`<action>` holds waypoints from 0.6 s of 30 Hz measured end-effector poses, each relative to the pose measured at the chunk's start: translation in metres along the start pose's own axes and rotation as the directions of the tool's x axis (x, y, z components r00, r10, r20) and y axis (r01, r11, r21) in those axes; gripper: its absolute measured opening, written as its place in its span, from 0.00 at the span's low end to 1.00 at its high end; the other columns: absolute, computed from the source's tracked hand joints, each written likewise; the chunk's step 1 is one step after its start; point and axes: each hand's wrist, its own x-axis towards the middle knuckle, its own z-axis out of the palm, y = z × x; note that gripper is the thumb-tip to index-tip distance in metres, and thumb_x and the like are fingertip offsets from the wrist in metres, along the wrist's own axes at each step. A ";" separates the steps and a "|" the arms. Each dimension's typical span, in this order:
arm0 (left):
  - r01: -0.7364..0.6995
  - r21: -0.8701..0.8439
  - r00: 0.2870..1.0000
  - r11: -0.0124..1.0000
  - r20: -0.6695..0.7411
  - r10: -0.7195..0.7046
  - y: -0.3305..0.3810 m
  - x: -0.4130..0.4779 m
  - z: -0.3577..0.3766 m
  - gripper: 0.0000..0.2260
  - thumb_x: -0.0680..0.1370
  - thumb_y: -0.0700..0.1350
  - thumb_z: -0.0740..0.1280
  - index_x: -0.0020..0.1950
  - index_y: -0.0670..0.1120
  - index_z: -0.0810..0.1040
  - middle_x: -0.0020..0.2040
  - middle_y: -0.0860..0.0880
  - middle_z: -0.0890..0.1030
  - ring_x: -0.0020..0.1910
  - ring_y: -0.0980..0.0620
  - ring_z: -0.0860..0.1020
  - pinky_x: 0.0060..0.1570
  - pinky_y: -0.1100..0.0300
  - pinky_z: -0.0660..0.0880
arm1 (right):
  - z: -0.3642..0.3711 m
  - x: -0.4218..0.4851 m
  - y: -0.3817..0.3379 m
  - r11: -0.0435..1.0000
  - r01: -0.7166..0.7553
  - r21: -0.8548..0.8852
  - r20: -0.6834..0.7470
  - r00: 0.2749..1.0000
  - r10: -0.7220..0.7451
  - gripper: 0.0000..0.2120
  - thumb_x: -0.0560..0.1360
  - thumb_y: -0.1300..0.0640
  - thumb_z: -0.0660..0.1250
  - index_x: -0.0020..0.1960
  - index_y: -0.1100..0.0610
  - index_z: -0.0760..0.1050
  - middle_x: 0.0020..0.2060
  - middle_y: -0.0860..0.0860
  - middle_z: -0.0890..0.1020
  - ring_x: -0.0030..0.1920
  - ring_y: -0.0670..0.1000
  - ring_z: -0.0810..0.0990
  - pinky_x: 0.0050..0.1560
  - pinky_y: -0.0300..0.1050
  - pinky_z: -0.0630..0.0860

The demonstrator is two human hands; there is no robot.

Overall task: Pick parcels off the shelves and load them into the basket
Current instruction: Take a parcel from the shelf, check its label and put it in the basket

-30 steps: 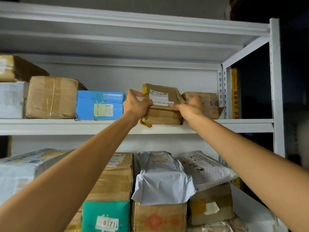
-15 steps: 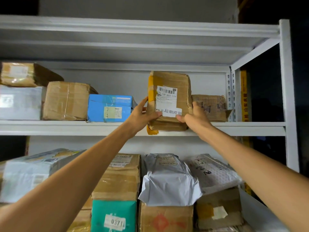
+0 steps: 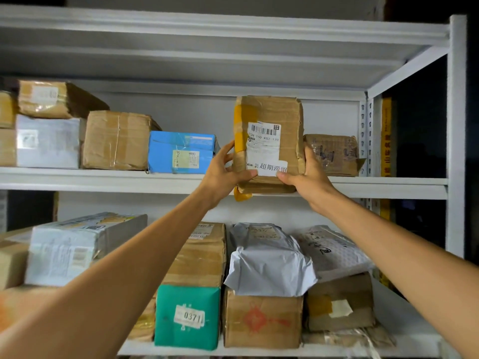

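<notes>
Parcel [image 3: 269,112] between left grip [image 3: 225,174], right grip [image 3: 308,174]

On the held parcel [image 3: 268,112] the small print under the barcode is too fine to read. The thumbs of the left hand [image 3: 223,174] and right hand [image 3: 308,174] cover the lower label's bottom corners, and how the other fingers lie behind its sides cannot be told. The right hand hides the left edge of the crumpled parcel [image 3: 335,155] behind it. The blue box [image 3: 181,143] has a label too small to read. The left forearm [image 3: 129,268] covers part of the tall brown box [image 3: 204,257] below. The stacked boxes [image 3: 6,146] at far left are cut by the picture's edge. The characters on the yellow strip [image 3: 386,136] are too blurred to read.
</notes>
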 end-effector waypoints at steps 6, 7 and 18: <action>-0.043 -0.155 0.999 0.987 -0.018 0.040 -0.011 -0.012 -0.007 0.42 0.65 0.33 0.77 0.74 0.54 0.63 0.60 0.48 0.77 0.58 0.49 0.78 0.49 0.51 0.81 | 0.007 -0.016 -0.005 0.999 -0.015 -0.047 -0.049 0.999 0.013 0.47 0.64 0.72 0.76 0.75 0.48 0.58 0.55 0.36 0.75 0.60 0.43 0.74 0.67 0.51 0.72; -0.062 -0.176 0.998 0.982 -0.009 0.062 -0.012 -0.012 -0.008 0.42 0.65 0.32 0.77 0.74 0.54 0.63 0.59 0.48 0.78 0.58 0.49 0.79 0.48 0.51 0.81 | 0.008 -0.019 -0.008 0.998 -0.014 -0.063 -0.078 0.997 0.009 0.46 0.64 0.71 0.76 0.74 0.49 0.60 0.58 0.39 0.76 0.61 0.44 0.75 0.66 0.51 0.72; -0.121 -0.342 0.974 0.932 0.142 0.179 -0.004 -0.020 0.012 0.40 0.62 0.30 0.77 0.69 0.52 0.68 0.53 0.56 0.78 0.56 0.50 0.78 0.53 0.50 0.80 | -0.005 -0.075 -0.067 0.939 -0.073 -0.337 -0.336 0.941 -0.047 0.55 0.61 0.71 0.78 0.78 0.46 0.54 0.70 0.47 0.70 0.69 0.48 0.69 0.68 0.54 0.70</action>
